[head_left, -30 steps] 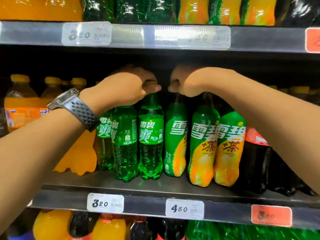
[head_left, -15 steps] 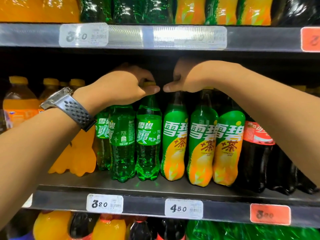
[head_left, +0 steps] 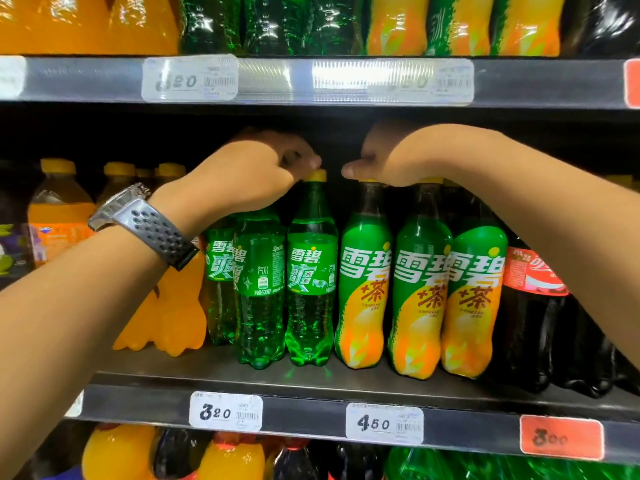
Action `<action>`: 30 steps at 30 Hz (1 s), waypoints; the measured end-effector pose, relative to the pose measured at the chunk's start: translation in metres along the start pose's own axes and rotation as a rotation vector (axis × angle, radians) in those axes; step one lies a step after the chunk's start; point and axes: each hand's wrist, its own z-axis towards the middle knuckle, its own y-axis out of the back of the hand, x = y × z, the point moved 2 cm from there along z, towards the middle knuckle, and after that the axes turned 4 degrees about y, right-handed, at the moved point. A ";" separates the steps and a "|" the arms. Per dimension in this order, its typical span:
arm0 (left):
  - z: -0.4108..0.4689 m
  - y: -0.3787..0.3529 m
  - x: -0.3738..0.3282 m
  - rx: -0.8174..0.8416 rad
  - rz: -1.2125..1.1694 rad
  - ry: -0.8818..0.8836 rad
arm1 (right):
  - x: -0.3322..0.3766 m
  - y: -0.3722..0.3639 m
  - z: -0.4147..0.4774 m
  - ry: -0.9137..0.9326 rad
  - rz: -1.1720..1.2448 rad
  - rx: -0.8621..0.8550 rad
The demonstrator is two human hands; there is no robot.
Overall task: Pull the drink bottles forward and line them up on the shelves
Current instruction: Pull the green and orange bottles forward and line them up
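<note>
The left hand (head_left: 252, 178) curls its fingers (head_left: 304, 159) over the yellow cap of the upright green bottle (head_left: 311, 271) directly beneath. The right hand (head_left: 384, 157) rests, fingers curled, atop the neighbouring tea bottles (head_left: 363, 289), whether gripping cannot be told. Pulling runs toward the shelf (head_left: 311, 386) edge.

Glossy clear plastic bottles (head_left: 311, 271) stand on a matt dark shelf (head_left: 346, 386).
</note>
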 end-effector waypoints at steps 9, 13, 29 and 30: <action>-0.014 0.023 0.054 0.131 0.284 0.168 | 0.036 0.004 0.001 -0.077 0.037 -0.082; -0.018 0.017 0.057 0.286 0.363 0.092 | 0.086 0.005 0.011 0.067 0.225 -0.162; -0.019 0.029 0.069 0.220 0.119 0.053 | 0.089 -0.003 0.033 0.168 0.318 -0.001; -0.020 0.030 0.070 0.224 0.102 0.054 | 0.088 -0.002 0.033 0.178 0.325 -0.005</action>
